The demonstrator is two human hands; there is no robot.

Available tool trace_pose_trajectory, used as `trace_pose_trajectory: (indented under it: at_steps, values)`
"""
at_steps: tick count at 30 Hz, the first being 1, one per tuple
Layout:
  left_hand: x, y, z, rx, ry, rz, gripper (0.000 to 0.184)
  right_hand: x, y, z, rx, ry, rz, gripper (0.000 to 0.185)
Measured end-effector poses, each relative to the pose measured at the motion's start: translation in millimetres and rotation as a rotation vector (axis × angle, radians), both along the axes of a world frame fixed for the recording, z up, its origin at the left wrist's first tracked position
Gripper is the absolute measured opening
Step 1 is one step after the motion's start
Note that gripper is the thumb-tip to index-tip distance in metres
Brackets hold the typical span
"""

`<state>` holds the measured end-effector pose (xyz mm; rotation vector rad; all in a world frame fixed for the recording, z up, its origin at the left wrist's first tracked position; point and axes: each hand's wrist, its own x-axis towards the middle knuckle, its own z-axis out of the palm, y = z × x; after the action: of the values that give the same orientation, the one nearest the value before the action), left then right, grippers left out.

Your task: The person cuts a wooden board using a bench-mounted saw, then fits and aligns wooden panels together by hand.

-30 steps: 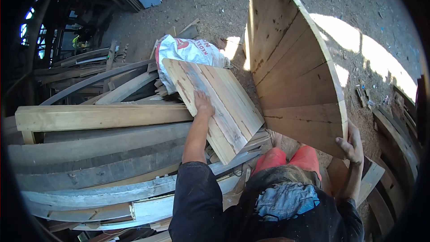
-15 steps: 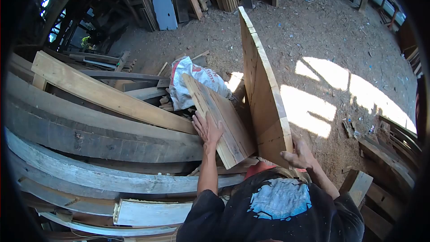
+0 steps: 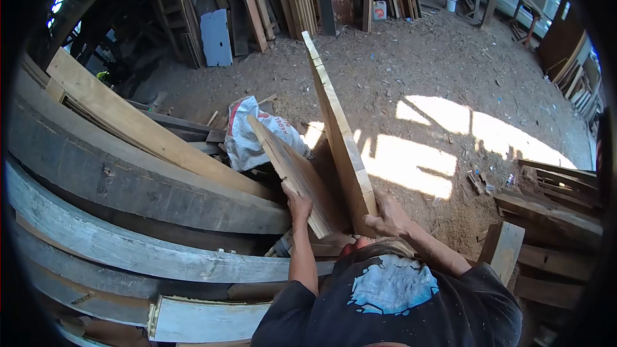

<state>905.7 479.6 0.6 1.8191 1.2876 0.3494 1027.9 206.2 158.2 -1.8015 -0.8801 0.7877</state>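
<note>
Debris-strewn floor beyond. Larger panel runs forward from right grip, which holds its near end; smaller panel tilts left of it, left grip touching its outer side, closure unclear.

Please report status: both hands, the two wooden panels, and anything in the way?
Left hand on left panel. Right hand gripping right panel at near end. Panels' far ends apart. White sack close behind left panel.
</note>
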Motion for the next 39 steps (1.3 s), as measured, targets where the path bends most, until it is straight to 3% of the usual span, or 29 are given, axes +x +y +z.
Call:
trace_pose_trajectory:
  at_steps: [2, 5, 7, 11, 16, 19, 22, 24, 28, 30, 32, 34, 39]
  values:
    - [-2.7, 8.0, -24.3, 0.056, -0.051, -0.017, 0.089, -7.5, -9.9, -6.1, 0.050, -0.024, -0.027, 0.083]
    - [-3.4, -0.4, 1.3, -0.016, -0.040, -0.019, 0.089, -13.8, -26.0, 1.9, 0.089, -0.019, -0.030, 0.083]
    - [-4.3, 6.5, -19.3, 0.053, -0.083, -0.036, 0.087, -19.5, -35.6, -5.1, 0.117, -0.063, -0.032, 0.083]
    - [-7.6, 19.1, -47.7, 0.081, -0.148, -0.065, 0.087, -35.6, -44.7, -1.6, 0.046, -0.058, -0.026, 0.086]
    - [-5.2, 15.1, -41.5, 0.131, -0.170, -0.047, 0.087, -43.4, -37.4, 0.6, -0.013, -0.078, -0.028, 0.085]
    - [5.2, -16.5, -3.8, 0.701, 0.299, 0.003, 0.087, -40.6, -24.9, 0.6, 0.064, -0.080, -0.029, 0.079]
    - [33.1, -28.6, 18.1, 0.604, -0.167, -0.205, 0.091, -28.7, -10.7, -13.8, 0.103, -0.094, -0.038, 0.076]
    - [61.1, -48.8, 64.2, -0.008, -0.547, -0.275, 0.096, -20.8, 1.7, -19.9, 0.066, -0.113, -0.020, 0.074]
    - [118.9, -55.4, 75.6, -0.373, -0.564, -0.424, 0.110, -29.4, 11.8, -19.4, -0.061, -0.204, -0.008, 0.072]
    - [134.8, -46.8, 46.9, -0.260, -0.487, -0.479, 0.111, -28.4, 14.1, -37.4, 0.020, -0.226, 0.001, 0.074]
    - [138.4, -44.9, 53.0, -0.141, -0.393, -0.524, 0.111, -31.6, 19.6, -33.0, 0.005, -0.195, 0.006, 0.075]
    - [116.1, -54.2, 99.6, -0.032, -0.284, -0.547, 0.109, -40.1, 18.5, -21.8, 0.046, -0.192, -0.001, 0.075]
    - [91.0, -71.9, 126.5, 0.024, -0.080, -0.529, 0.102, -49.3, 7.1, -18.1, 0.101, -0.256, 0.043, 0.075]
